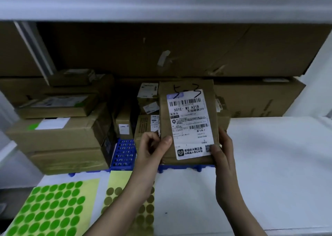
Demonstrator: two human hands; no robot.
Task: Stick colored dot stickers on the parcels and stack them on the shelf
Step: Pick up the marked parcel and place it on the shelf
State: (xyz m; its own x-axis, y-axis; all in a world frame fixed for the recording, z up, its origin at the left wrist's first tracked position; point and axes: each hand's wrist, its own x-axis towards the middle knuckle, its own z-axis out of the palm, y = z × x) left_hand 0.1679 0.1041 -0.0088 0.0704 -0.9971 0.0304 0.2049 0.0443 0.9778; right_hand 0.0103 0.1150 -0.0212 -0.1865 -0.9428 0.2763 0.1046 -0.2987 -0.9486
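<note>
Parcels fill the left and back of a white shelf, which runs bare to the right under another pale shelf board overhead. Large brown cartons line the back, and smaller cardboard boxes sit stacked at the left. A blue plastic tray stands on the shelf between that stack and the hands; what lies in its cells is too small to tell. On the near edge lie a sheet of green dot stickers and, just beside it, a sheet of gold dot stickers, partly covered by the left forearm. Both sheets are cut off by the bottom of the view.

One flat brown parcel is held upright above the shelf, its white shipping label facing the camera with "5-3" handwritten across the top. The fine print on the label is blurred. The left hand grips the parcel's lower left edge, thumb on the front. The right hand grips the lower right edge, thumb on the label's corner. The parcel's bottom edge hides part of the blue tray behind it.
</note>
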